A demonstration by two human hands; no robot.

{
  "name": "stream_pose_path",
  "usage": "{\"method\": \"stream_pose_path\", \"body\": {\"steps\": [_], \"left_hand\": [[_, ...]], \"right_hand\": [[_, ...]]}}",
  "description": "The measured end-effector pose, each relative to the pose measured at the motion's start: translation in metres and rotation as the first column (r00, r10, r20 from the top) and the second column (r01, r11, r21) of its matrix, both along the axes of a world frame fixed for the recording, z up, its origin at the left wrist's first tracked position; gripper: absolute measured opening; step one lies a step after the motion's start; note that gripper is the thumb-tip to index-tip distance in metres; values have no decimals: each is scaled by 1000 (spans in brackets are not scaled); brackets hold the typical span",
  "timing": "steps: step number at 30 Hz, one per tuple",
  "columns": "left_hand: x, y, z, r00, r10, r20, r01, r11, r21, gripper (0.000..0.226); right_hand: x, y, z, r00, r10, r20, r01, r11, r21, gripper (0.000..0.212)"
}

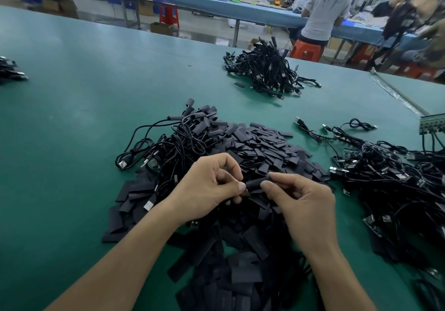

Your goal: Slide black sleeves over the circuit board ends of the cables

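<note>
Left hand (212,185) and right hand (298,200) raised just above the sleeve pile (260,147), fingers curled, both pinching one black sleeve (257,183) between fingertips, forearms angled inward.

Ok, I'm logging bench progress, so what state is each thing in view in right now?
Held sleeve: off the table, pinched at both ends.
Left hand: pinches its left end.
Right hand: pinches its right end.
Loose sleeves: flat, heaped on the table.
Right cables: tangled, some boards bare.
Far cables: heaped, apparently sleeved.
</note>
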State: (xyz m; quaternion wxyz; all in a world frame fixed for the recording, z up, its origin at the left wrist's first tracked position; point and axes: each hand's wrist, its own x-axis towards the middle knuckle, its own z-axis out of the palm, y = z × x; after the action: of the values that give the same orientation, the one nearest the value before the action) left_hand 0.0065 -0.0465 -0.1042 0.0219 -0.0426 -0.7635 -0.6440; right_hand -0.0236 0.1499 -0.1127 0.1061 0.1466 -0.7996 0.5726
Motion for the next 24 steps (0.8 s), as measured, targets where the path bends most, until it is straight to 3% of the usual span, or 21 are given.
{"method": "stream_pose_path", "body": {"steps": [6, 13, 17, 20, 22, 24], "left_hand": [[-2, -2, -5, 1000, 15, -13, -15, 1000, 7, 22], [-2, -4, -3, 1000, -5, 4, 6, 1000, -6, 21], [-3, -12, 14, 977, 206, -61, -205, 979, 18, 21], [-19, -31, 34, 835, 521, -178, -535, 844, -36, 24], [-35, -47, 46, 710, 651, -269, -697, 705, -132, 26], [-51, -57, 51, 660, 691, -295, -751, 619, -230, 22]], "right_hand": [[2, -5, -1, 994, 29, 102, -30, 999, 16, 26], [3, -3, 1, 995, 37, 89, -45, 995, 86, 20], [2, 7, 12, 985, -156, -79, 172, 949, 263, 11], [3, 26, 23, 952, -290, -96, 299, 820, 488, 19], [1, 40, 27, 922, -386, 41, 274, 723, 634, 24], [-1, 49, 31, 863, -454, 220, 155, 653, 741, 26]]}}
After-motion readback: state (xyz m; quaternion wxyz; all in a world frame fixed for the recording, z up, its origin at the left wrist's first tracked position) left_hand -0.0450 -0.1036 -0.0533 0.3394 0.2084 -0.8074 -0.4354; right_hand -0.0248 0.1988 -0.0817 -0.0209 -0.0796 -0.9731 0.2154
